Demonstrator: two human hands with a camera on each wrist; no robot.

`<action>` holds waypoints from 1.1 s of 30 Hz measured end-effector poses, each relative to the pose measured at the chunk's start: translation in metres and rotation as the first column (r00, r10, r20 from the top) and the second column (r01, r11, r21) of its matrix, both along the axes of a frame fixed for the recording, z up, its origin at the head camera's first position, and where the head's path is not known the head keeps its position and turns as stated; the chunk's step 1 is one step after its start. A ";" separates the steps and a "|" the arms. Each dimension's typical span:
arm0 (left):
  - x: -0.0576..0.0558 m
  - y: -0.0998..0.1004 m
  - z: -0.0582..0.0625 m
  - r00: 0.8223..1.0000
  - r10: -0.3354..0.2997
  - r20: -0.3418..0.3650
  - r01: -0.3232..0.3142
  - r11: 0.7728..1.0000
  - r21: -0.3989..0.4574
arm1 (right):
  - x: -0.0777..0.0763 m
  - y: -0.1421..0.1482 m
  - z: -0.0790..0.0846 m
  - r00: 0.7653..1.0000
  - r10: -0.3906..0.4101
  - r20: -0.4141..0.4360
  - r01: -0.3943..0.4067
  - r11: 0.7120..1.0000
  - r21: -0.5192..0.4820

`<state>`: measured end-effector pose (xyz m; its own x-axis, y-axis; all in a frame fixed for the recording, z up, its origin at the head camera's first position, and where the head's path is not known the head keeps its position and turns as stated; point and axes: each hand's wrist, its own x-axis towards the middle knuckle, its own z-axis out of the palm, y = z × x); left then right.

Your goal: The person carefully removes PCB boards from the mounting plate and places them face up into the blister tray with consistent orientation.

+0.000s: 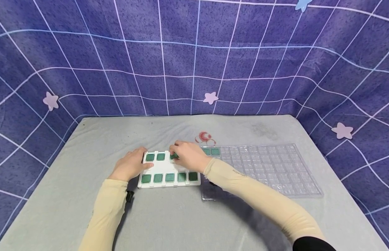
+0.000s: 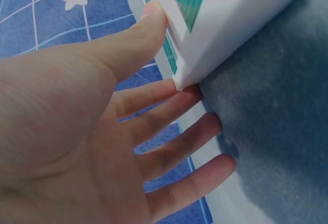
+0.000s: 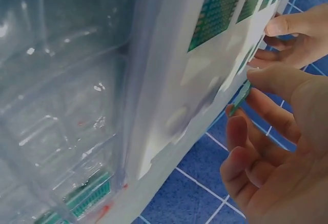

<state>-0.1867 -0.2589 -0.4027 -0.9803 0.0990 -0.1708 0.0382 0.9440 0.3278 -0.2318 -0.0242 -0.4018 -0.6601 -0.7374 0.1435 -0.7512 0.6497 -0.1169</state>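
The right hand pinches a chip at the far row of the white tray. The left hand, fingers spread, touches its left end. A clear tray lies right.

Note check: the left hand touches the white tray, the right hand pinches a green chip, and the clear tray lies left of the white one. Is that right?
One slip: the clear tray lies right of the white tray, as the head view shows. The left hand touches the white tray, and the right hand pinches a green chip.
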 end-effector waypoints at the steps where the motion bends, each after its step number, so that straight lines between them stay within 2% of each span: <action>1: 0.000 0.000 0.000 1.000 0.000 0.001 0.000 1.000 0.002 | 0.000 0.001 0.000 1.000 0.002 0.001 -0.002 1.000 -0.003; 14: -0.001 0.002 0.002 1.000 -0.005 0.001 0.005 1.000 -0.002 | 0.002 0.031 0.002 0.999 -0.008 0.051 0.012 0.997 -0.077; 25: 0.001 0.002 0.003 1.000 -0.010 0.008 0.010 1.000 -0.003 | 0.002 0.079 -0.001 0.996 -0.082 0.023 0.084 0.991 -0.103; 33: 0.001 0.001 0.003 1.000 -0.016 0.006 0.016 1.000 -0.010 | -0.001 0.116 -0.003 0.990 -0.125 0.065 0.132 0.983 -0.124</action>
